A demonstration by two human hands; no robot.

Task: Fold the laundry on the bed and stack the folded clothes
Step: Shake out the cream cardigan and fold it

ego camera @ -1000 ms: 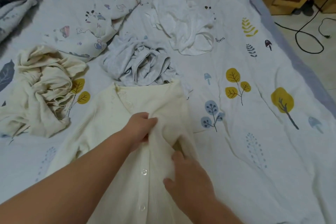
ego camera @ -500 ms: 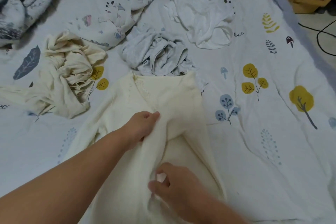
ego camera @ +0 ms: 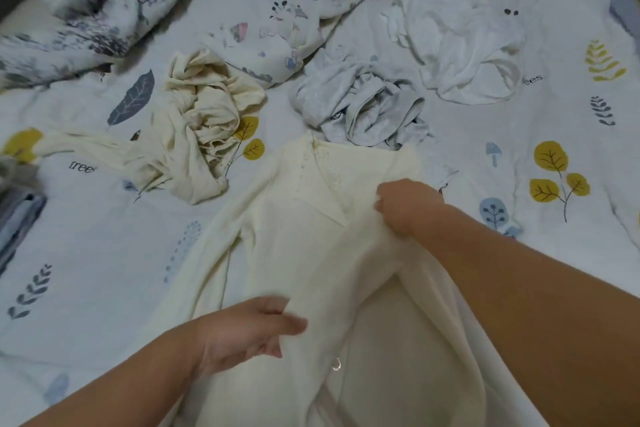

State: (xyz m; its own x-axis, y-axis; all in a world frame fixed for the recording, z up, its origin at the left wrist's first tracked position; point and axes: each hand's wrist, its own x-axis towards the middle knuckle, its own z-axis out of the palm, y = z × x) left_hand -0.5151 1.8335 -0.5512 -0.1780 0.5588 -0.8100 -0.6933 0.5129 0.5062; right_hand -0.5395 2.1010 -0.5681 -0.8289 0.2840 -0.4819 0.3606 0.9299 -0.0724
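1. Right hand point(ego camera: 405, 208) is clenched on a bunch of fabric at the cream cardigan's point(ego camera: 311, 270) upper right front, just below the neckline point(ego camera: 325, 180); that side of the garment is lifted off the bed sheet point(ego camera: 519, 253).
2. Left hand point(ego camera: 249, 333) lies nearer the wearer, fingers extended and relaxed, resting at the cardigan's left front edge. It is blurred; no firm grasp shows.
3. Cardigan lies between and under both hands. Its long axis runs away from the wearer, collar at the far end, hem out of view at the near end.
4. One sleeve point(ego camera: 194, 270) trails outboard of the left hand, along the body.
5. Judgement: the coming fold turns on the right-hand side, which would cross toward the left hand.
6. Beyond both hands lie unfolded pieces: beige garment point(ego camera: 204, 121), grey garment point(ego camera: 363, 107), white garment point(ego camera: 460, 45).
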